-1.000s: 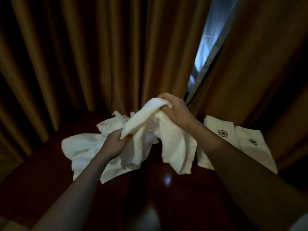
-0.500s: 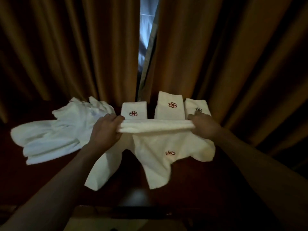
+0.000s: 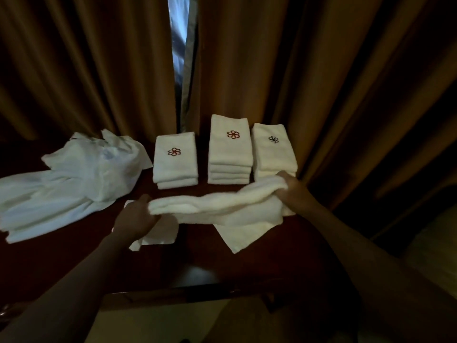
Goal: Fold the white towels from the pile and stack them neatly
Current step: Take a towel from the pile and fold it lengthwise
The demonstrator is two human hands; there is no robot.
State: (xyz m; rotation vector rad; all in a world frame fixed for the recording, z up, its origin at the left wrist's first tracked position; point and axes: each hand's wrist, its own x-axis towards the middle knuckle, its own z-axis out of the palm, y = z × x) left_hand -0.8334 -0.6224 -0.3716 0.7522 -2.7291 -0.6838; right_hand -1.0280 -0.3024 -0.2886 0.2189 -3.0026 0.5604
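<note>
A white towel (image 3: 222, 206) is stretched sideways between my hands, low over the dark table (image 3: 74, 256), its loose ends drooping onto the wood. My left hand (image 3: 136, 219) grips its left end and my right hand (image 3: 290, 189) grips its right end. A rumpled pile of unfolded white towels (image 3: 69, 189) lies at the left. Behind the held towel stand three stacks of folded towels: a low left stack (image 3: 175, 162) and a taller middle stack (image 3: 230, 149), both with a red flower emblem, and a right stack (image 3: 273, 149) with a dark emblem.
Brown curtains (image 3: 321, 82) hang close behind the table, with a narrow bright gap (image 3: 181, 58) between them. The table's front edge (image 3: 197, 288) runs below my forearms. The room is dim.
The towel, first bunched between my hands near the pile, got pulled out sideways. It has since come down onto the table in front of the stacks. The view swung right, then closer.
</note>
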